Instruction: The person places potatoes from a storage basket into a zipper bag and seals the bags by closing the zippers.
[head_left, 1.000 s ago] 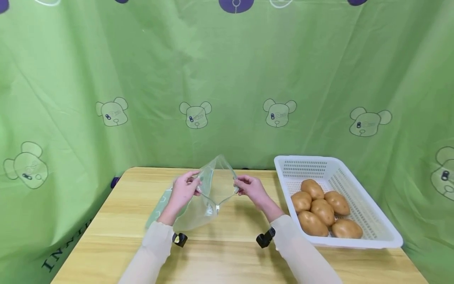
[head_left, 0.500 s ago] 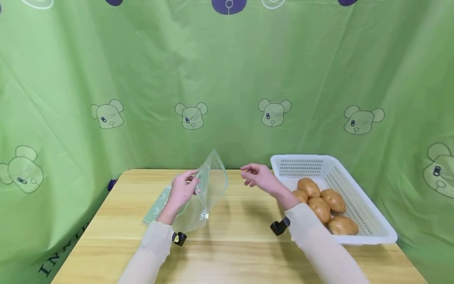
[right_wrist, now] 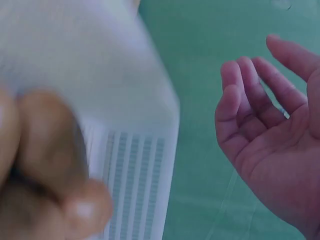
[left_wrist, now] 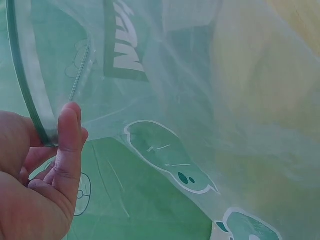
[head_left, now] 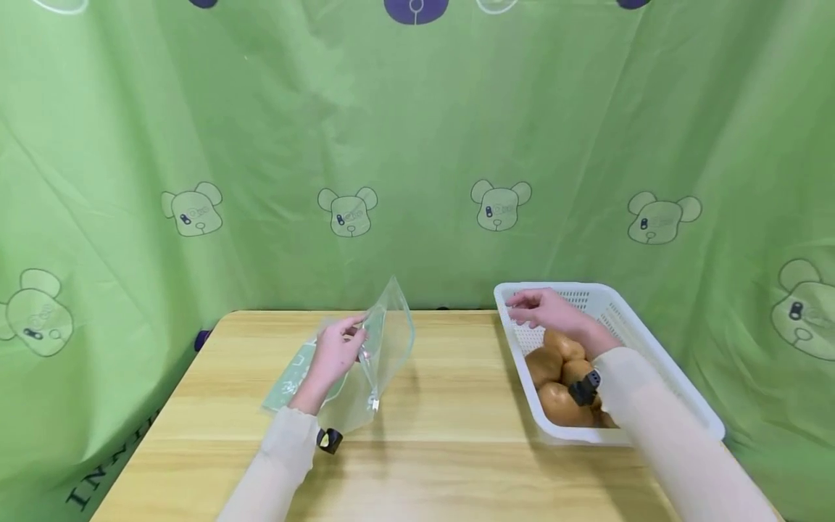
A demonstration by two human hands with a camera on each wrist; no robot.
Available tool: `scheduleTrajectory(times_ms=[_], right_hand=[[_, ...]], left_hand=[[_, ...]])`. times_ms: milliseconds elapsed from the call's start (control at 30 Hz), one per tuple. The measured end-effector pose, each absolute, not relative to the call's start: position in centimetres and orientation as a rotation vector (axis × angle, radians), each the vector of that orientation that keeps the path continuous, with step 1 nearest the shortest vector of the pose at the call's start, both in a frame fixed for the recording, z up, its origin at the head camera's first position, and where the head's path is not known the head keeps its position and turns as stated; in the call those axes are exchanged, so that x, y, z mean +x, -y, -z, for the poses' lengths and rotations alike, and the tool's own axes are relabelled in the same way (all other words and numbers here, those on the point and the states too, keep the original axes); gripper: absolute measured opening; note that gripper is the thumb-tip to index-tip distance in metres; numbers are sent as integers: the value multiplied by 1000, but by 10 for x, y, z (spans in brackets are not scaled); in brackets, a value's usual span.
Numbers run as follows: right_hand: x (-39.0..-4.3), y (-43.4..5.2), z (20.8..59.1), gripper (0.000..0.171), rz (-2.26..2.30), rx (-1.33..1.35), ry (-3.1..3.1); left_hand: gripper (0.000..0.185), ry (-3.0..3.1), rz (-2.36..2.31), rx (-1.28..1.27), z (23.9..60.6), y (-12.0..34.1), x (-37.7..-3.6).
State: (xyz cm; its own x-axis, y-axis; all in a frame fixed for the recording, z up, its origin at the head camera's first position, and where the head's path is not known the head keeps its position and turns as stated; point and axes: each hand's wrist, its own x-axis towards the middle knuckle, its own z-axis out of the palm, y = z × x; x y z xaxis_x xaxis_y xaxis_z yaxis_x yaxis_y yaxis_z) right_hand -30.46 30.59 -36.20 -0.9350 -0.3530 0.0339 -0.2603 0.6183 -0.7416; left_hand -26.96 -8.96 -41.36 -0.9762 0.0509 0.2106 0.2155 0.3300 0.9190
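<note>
- My left hand [head_left: 334, 353] pinches the rim of the clear zip bag [head_left: 385, 348], thumb and fingers curled on the edge; the left wrist view shows the green zip strip caught between thumb and fingers [left_wrist: 67, 145].
- Bag stands tilted on the wooden table [head_left: 443, 449], bottom on the tabletop, mouth raised toward the backdrop, left of the table's centre.
- A flat green printed bag [head_left: 290, 377] lies on the table under and behind my left hand.
- My right hand [head_left: 544, 308] hangs over the far left corner of the white basket [head_left: 678, 391], fingers loosely spread, holding nothing; the right wrist view shows the open palm [right_wrist: 272, 135] beside the blurred basket wall.
- Potatoes [head_left: 554, 377] are piled in the basket just below my right wrist; the sleeve covers part of them, so I cannot tell the count.
- Basket sits at the right edge of the table, well apart from the zip bag.
- Green bear-print curtain [head_left: 417, 145] hangs behind the table.
</note>
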Motion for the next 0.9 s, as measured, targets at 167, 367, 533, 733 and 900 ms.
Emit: scheduleTrajectory(times_ms=[167,367,533,733,900], right_hand=[[-303,-329,369,32,1068,-630,-2743],[-299,-341,378,33,945,-709,-2728],[-296,-351,390,37,909,-720,-2703],[-300,-364,408,48,925,-720,-2642],[-302,-370,422,51,889,-712,-2670]], left_hand=[[37,2455,1694,-254,415,90,-269],[37,2462,1672,-244,416,90,-269],[36,2450,1670,-259,417,89,-268],[34,2450,1658,-279,418,88,-268],[36,2474,1652,-271,417,88,-265]])
